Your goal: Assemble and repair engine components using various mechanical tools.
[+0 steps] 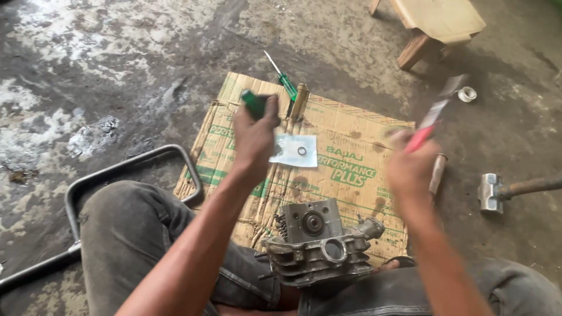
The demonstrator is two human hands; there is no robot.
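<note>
Cardboard sheet (pixel 345 169) lay flat on the concrete floor (pixel 117 76), under and beyond both sets of fingers. Metal cylinder head (pixel 319 246) sat between the person's knees, nearer the body than either hand, well short of the fingertips.

Left arm reached forward from lower left, forearm raised, left hand (pixel 254 137) up over the cardboard with its back to the camera. Fingers were curled tight around a green-handled tool (pixel 253 103); its end stuck out just above the knuckles.

Right arm came up from lower right, right hand (pixel 410 167) blurred. Fingers were wrapped around a red-handled tool (pixel 430 120), whose pale shaft ran up and away past the fingertips. How tightly they gripped, I couldn't tell through the blur.

Hammer (pixel 509 190) lay on the floor right of the right fingers, apart. A green screwdriver (pixel 282 78) lay just beyond the left fingers. A small clear packet (pixel 294 150) with rings inside lay between the two hands, just right of the left wrist.
</note>
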